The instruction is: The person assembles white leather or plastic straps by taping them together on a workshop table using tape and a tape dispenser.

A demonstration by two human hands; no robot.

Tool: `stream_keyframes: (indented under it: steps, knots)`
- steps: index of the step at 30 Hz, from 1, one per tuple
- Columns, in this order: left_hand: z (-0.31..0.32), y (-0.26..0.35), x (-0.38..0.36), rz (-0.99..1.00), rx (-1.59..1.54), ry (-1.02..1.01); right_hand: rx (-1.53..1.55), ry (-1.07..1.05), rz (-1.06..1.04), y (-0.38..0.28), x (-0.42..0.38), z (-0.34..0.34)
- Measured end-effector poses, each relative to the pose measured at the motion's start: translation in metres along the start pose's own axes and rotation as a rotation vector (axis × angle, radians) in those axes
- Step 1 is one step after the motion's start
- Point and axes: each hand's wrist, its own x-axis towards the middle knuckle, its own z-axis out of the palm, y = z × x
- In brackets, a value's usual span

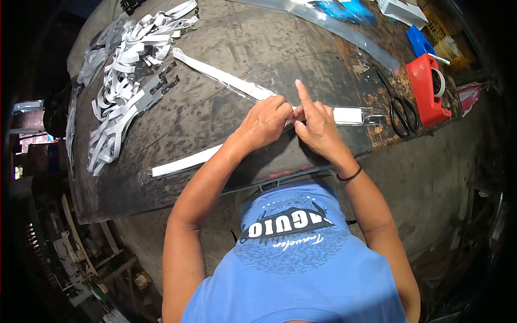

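Observation:
Both hands meet over a white strip (202, 157) lying near the table's front edge, its right end (347, 116) showing beyond my right hand. My left hand (265, 119) is closed, fingers curled, at the junction with a second white strap (215, 74) that slants up and left. My right hand (318, 125) touches it, index finger stretched up, thumb and other fingers bent together at the strip. What the fingertips pinch is too small and hidden to make out. Clear tape or plastic shows around both ends of the strip.
At the left lies a pile of white straps (121, 81) with grey-black clips (153, 91). To the right are black scissors (403, 116), a red tape dispenser (428, 91) and a blue object (420, 40). Clear plastic sheeting (334, 27) crosses the table's far side.

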Motion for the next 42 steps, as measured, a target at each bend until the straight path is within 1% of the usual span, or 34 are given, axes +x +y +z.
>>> stream_keyframes:
  steps: [11, 17, 20, 22, 24, 25, 26, 28, 29, 31, 33, 34, 36, 40, 42]
  knots:
    - [-0.001, 0.002, -0.007, -0.047, 0.017, 0.159, -0.081, -0.062, 0.032, -0.005, 0.012, 0.008]
    - [-0.004, 0.001, -0.009, -0.038, 0.048, 0.083, -0.088, -0.073, 0.044, -0.004, 0.013, 0.008]
    - [-0.002, 0.000, -0.009, -0.051, 0.051, 0.077, -0.044, -0.042, 0.014, -0.002, 0.013, 0.008]
    - [-0.002, 0.002, -0.009, -0.060, 0.045, 0.093, 0.020, -0.083, 0.073, -0.002, 0.015, 0.004]
    - [-0.004, 0.003, -0.007, -0.066, 0.040, 0.110, 0.015, -0.084, 0.069, -0.002, 0.016, 0.002]
    - [-0.006, 0.003, -0.006, -0.100, -0.037, 0.120, 0.011, -0.086, 0.065, -0.002, 0.016, 0.000]
    - [-0.009, 0.002, -0.005, -0.135, -0.115, 0.128, 0.009, -0.083, 0.064, -0.001, 0.015, 0.000]
    - [-0.013, -0.003, -0.004, -0.160, -0.124, 0.126, -0.032, 0.002, -0.035, 0.001, 0.008, 0.004]
    - [-0.015, -0.005, -0.003, -0.188, -0.132, 0.123, -0.033, 0.002, -0.036, 0.002, 0.006, 0.005]
    - [-0.016, -0.006, 0.003, -0.174, -0.148, 0.138, 0.010, 0.054, -0.058, 0.004, 0.003, 0.008]
    - [-0.018, -0.006, 0.008, -0.178, -0.148, 0.052, 0.009, 0.065, -0.073, 0.006, 0.001, 0.010]
    - [-0.020, -0.006, 0.010, -0.179, -0.146, 0.052, 0.007, 0.079, -0.084, 0.007, 0.000, 0.011]
    - [-0.024, -0.005, 0.014, -0.180, -0.061, -0.117, 0.028, 0.103, -0.096, 0.005, -0.001, 0.012]
    - [-0.025, -0.001, 0.020, -0.161, -0.039, -0.113, 0.026, 0.146, -0.116, 0.006, -0.001, 0.015]
    - [-0.022, -0.001, 0.021, -0.123, 0.087, -0.148, 0.007, 0.159, -0.123, 0.007, -0.001, 0.016]
